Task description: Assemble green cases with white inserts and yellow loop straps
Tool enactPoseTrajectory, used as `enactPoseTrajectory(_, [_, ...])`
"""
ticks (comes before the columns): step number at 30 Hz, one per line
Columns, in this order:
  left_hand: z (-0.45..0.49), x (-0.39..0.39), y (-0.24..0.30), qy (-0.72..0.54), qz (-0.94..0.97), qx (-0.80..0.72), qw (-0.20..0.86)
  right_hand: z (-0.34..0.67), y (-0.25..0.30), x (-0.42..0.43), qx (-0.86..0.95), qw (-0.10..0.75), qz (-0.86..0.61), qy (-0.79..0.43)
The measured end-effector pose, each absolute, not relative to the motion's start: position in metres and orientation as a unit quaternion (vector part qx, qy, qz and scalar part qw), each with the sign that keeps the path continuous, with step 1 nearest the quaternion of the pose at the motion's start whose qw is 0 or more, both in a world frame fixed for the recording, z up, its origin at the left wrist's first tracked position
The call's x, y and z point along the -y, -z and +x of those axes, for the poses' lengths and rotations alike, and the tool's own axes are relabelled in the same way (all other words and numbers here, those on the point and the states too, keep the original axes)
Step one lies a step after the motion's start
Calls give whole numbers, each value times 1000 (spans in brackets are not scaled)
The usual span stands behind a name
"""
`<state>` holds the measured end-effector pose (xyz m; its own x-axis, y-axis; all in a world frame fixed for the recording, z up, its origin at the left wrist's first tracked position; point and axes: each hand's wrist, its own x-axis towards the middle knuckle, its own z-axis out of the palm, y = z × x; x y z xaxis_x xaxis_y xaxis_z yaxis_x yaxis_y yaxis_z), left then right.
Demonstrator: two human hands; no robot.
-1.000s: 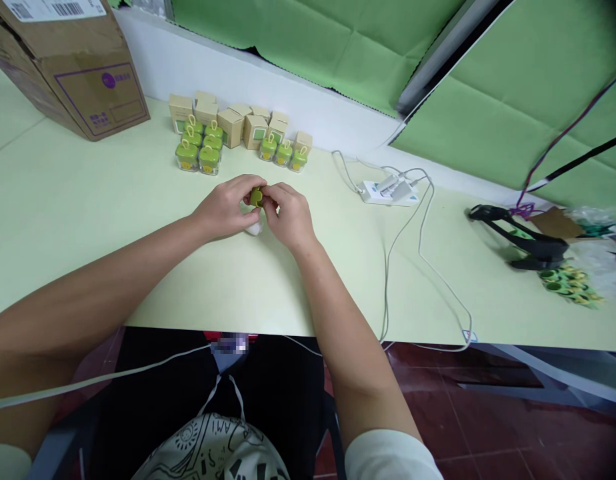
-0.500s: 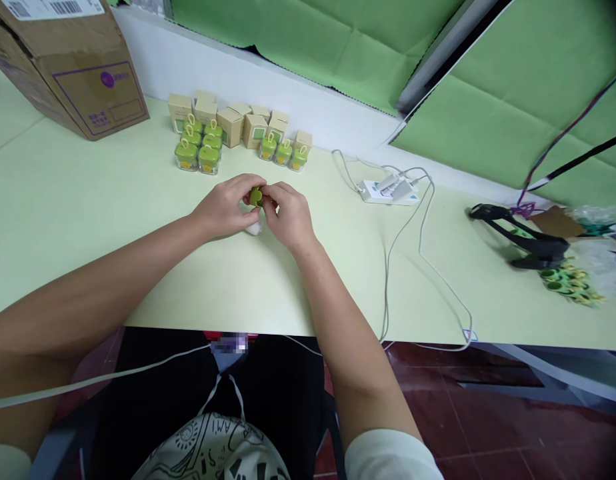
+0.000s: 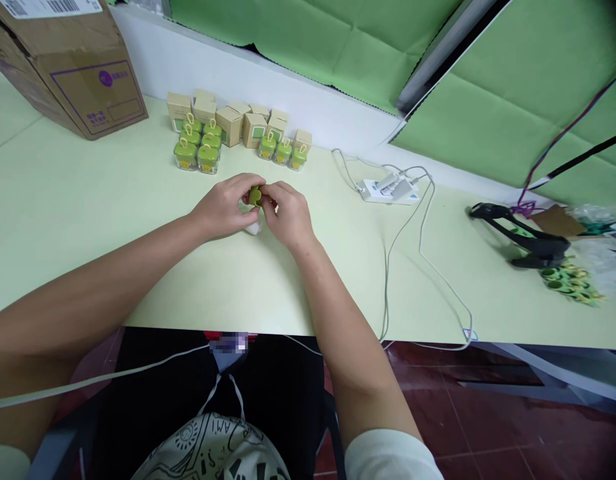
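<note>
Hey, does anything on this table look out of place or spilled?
No spill shows. The white cables look untidy, sprawling in loose curves from the power strip to the front edge of the table.

A single head-worn camera looks forward and steeply down from above the near side of the table (image 3: 228,280). Its wide view takes in the green covering (image 3: 308,40) beyond the table and the wearer's lap (image 3: 283,387) and tiled floor (image 3: 468,427) before it. The left hand (image 3: 225,207) and right hand (image 3: 292,217), over the table, sit near mid-view.
</note>
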<state>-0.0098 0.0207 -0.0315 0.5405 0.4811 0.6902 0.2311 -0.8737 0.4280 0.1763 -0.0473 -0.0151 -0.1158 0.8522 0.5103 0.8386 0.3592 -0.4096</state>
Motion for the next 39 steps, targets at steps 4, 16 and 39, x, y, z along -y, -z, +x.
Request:
enactPoseTrajectory(4, [-10, -21, 31, -439, 864, -200, 143, 176, 14, 48, 746, 347, -569, -12])
enactPoseTrajectory(16, [-10, -21, 31, -437, 865, -205, 139, 176, 16, 47, 746, 348, -568, -5])
enactPoseTrajectory(39, [-9, -18, 31, -466, 855, -174, 146, 185, 34, 28, 610, 509, -516, -319])
